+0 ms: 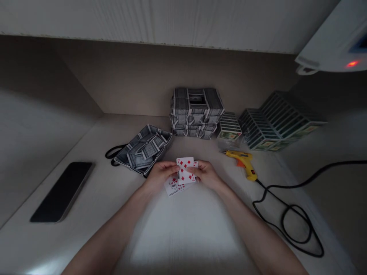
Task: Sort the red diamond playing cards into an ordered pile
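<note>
Both hands hold playing cards upright before me, the seven of diamonds facing me in front. My left hand pinches the left edge, thumb on the card's face. From the right, my right hand grips the same cards, its thumb also on the front; a six shows at the corner behind. Below them, a few loose playing cards lie face up on the table, partly covered. Just beyond my left hand sits a basket made of folded cards, with loose cards inside and a black handle.
Boxes built from folded cards are stacked at the back. Packs of cards stand in rows at back right. A yellow glue gun and its coiled black cable lie right. A black phone lies left. A white shelf hangs above.
</note>
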### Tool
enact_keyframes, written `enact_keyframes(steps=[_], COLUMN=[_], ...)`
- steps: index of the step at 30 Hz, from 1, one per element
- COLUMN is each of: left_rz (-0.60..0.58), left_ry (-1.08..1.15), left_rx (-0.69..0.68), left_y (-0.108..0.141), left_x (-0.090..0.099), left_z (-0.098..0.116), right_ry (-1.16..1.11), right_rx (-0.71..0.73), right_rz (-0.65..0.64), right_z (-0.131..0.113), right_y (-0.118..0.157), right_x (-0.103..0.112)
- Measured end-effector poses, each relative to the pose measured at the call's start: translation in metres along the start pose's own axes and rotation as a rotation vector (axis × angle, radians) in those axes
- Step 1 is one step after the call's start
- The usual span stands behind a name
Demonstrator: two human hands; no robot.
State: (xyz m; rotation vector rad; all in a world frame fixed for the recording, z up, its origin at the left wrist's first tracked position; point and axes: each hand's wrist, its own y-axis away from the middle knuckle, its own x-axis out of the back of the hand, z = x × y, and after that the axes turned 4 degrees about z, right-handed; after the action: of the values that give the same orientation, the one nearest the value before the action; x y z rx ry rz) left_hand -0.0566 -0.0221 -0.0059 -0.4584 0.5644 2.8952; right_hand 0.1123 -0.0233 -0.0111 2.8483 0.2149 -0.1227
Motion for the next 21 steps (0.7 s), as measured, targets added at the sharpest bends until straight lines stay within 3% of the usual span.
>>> enact_keyframes(steps=[11,15,21], left_rz=[0.143,0.253,0.294], left_ry=[-0.11,-0.205,-0.338], left_rx=[-0.103,-0.194,-0.331], left_y=[0.001,0.002,0.001], left_x=[-0.01,-0.016,-0.019], left_z=[-0.004,-0.007,-0.015], right_ry=[-0.021,0.0,0.015], right_rx=[0.082,0.085,0.084], right_rz=[0.007,0.006,0.002], right_z=[0.006,0.009,0.019], right_y=[-0.001,-0.001,-0.003], right_x=[-0.001,-0.002,-0.004])
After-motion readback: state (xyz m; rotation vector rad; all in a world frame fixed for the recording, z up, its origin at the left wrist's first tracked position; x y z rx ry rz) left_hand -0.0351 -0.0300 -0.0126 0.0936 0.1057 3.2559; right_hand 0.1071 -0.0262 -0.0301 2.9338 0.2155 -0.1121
